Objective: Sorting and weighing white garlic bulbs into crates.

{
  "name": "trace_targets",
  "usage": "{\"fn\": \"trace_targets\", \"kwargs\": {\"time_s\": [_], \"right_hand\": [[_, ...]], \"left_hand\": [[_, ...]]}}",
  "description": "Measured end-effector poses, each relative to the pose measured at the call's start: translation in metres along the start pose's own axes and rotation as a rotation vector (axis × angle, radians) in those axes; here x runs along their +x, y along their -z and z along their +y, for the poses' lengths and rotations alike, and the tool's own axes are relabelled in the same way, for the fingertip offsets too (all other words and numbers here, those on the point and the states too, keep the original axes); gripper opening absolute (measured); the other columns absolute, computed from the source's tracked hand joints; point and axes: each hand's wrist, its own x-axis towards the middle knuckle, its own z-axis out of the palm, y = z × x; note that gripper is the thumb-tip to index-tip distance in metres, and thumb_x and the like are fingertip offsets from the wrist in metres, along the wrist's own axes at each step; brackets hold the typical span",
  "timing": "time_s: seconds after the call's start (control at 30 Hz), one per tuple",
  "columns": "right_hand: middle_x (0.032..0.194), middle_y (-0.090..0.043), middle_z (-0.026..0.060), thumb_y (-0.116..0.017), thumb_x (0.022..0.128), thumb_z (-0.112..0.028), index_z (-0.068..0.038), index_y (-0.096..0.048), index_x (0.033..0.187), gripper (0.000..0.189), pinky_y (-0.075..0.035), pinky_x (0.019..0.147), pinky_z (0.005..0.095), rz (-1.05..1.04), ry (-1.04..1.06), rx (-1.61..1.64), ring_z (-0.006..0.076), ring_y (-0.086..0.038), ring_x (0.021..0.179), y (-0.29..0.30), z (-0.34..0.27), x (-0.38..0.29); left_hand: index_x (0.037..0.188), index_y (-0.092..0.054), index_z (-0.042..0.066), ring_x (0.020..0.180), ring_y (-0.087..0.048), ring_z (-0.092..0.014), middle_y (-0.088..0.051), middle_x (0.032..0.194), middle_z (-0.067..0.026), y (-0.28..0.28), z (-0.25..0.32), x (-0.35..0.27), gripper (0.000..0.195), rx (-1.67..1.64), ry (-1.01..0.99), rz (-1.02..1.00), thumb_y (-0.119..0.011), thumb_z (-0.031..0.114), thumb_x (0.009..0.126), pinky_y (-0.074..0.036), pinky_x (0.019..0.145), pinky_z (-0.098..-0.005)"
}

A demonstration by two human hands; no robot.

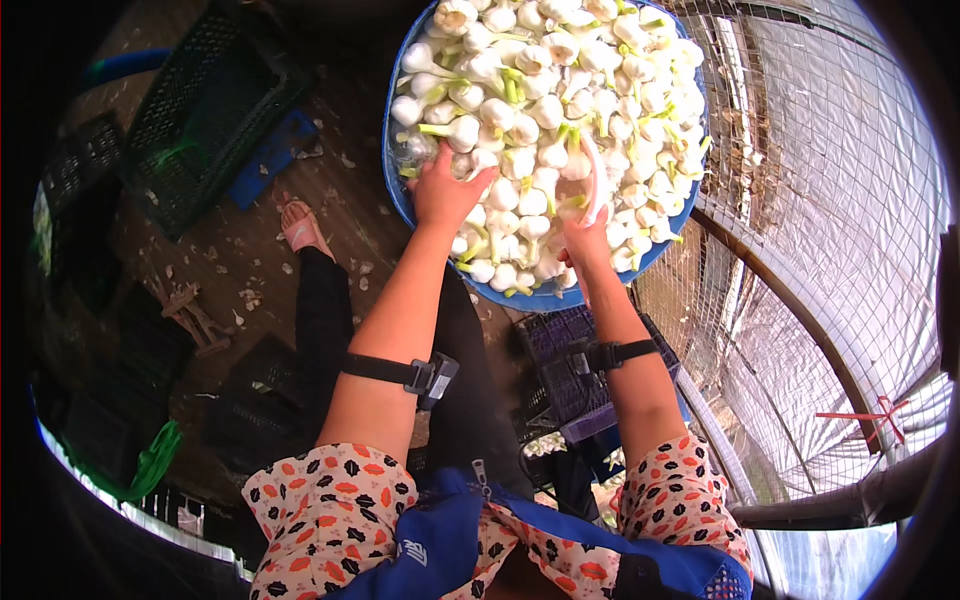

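A blue plastic tub (540, 301) piled with white garlic bulbs (504, 196), many with short green stem stubs, stands before me. My left hand (448, 189) is at the tub's left side, touching the bulbs with thumb and forefinger spread. Its other fingertips are partly hidden. Farther right, my right hand (586, 238) is closed around a curved, pale pinkish strip (596, 176) that arcs up over the bulbs; its exact kind is unclear. Bulbs hide part of this hand's fingers.
A dark plastic crate (202, 112) lies at the left, beside a blue flat piece (271, 159). A purple crate (555, 341) stands below the tub. Wire mesh (795, 225) backed by pale sheeting lines the right. Garlic scraps (251, 298) litter the floor near a small wooden piece (196, 319).
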Motion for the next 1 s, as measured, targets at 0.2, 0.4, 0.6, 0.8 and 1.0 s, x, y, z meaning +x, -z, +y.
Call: {"fn": "trace_targets", "kwargs": {"time_s": [0.2,0.4,0.6,0.8,1.0], "right_hand": [[0.059,-0.047,0.0083,-0.046,0.08,-0.012,-0.004,-0.034,0.104,0.028,-0.034,0.032,0.0294,-0.175,-0.008,0.317,0.0172,-0.045,0.037,-0.009,0.014,0.041],[0.056,-0.05,0.0091,-0.044,0.085,-0.022,-0.001,-0.05,0.084,0.022,-0.036,0.033,0.0297,-0.377,-0.194,0.421,0.0184,-0.045,0.037,0.011,0.044,0.054],[0.058,-0.053,0.0075,-0.047,0.084,-0.027,-0.002,-0.053,0.083,0.026,-0.035,0.032,0.0292,-0.493,-0.205,0.641,0.0169,-0.044,0.037,-0.003,0.053,0.089],[0.067,-0.057,0.0031,-0.045,0.088,-0.034,-0.007,-0.054,0.099,0.03,-0.037,0.032,0.0256,-0.489,-0.159,0.605,0.0119,-0.047,0.041,0.017,0.053,0.044],[0.098,-0.059,0.0067,-0.043,0.092,-0.036,-0.007,-0.046,0.121,0.041,-0.048,0.049,0.0246,-0.445,-0.074,0.721,0.0139,-0.059,0.073,0.046,0.091,0.008]], "left_hand": [[0.129,-0.044,0.012,0.111,-0.05,-0.034,-0.053,0.118,-0.022,-0.026,0.006,-0.005,0.078,-0.037,-0.13,-0.008,-0.069,0.05,0.067,-0.041,0.091,-0.0387],[0.137,-0.033,0.023,0.119,-0.039,-0.043,-0.039,0.13,-0.0263,0.015,-0.001,-0.017,0.079,-0.196,-0.356,-0.104,-0.07,0.043,0.069,-0.037,0.096,-0.042],[0.129,-0.042,0.015,0.113,-0.047,-0.035,-0.048,0.123,-0.0207,-0.042,0.027,-0.018,0.071,-0.279,-0.326,0.068,-0.065,0.05,0.072,-0.036,0.095,-0.0449],[0.101,-0.064,0.018,0.107,-0.044,-0.037,-0.048,0.126,0.0004,-0.034,0.076,-0.053,0.046,-0.03,-0.191,0.028,-0.066,0.05,0.069,-0.04,0.09,-0.0423],[0.105,-0.064,0.014,0.106,-0.043,-0.034,-0.052,0.122,-0.0023,-0.028,0.118,-0.109,0.052,0.018,-0.33,0.0,-0.064,0.05,0.068,-0.038,0.088,-0.0488]]}}
